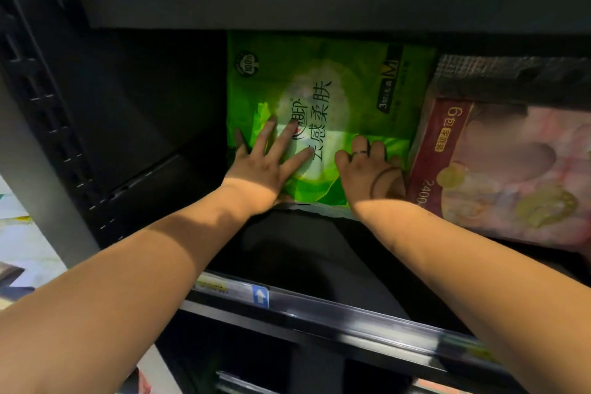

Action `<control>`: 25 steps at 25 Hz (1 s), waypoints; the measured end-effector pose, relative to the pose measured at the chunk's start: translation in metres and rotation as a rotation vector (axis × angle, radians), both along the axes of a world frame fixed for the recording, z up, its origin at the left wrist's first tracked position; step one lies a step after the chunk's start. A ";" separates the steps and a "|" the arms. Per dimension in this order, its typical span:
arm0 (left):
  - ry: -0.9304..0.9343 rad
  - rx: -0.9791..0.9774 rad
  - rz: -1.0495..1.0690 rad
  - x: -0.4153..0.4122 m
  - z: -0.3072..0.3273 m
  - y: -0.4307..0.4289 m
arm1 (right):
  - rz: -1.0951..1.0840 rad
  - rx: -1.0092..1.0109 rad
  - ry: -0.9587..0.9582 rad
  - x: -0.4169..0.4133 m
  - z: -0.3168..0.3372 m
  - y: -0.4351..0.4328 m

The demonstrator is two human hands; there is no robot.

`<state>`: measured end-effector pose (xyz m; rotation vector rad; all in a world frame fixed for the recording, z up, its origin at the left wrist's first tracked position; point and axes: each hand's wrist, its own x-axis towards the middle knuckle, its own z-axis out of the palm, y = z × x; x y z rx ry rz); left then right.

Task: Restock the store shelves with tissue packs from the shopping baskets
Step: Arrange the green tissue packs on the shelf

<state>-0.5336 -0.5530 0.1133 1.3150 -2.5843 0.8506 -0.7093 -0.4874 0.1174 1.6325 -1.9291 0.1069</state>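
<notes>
Left hand (259,166), fingers spread, presses flat on the green tissue pack (335,80); right hand (371,166) curls round its lower corner.

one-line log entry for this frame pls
phase: shelving | left hand: flat on green tissue pack | right hand: curled on its lower-right corner | neighbour: pink pack

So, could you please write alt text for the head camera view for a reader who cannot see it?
Two bare hands hold a green tissue pack on a dark shelf: the left hand presses flat on it, and the right hand grips its lower right corner. A pink pack sits to its right.
</notes>
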 end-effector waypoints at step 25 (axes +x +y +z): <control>0.159 -0.295 -0.146 -0.023 -0.019 -0.070 | -0.050 -0.085 0.293 -0.027 -0.025 -0.055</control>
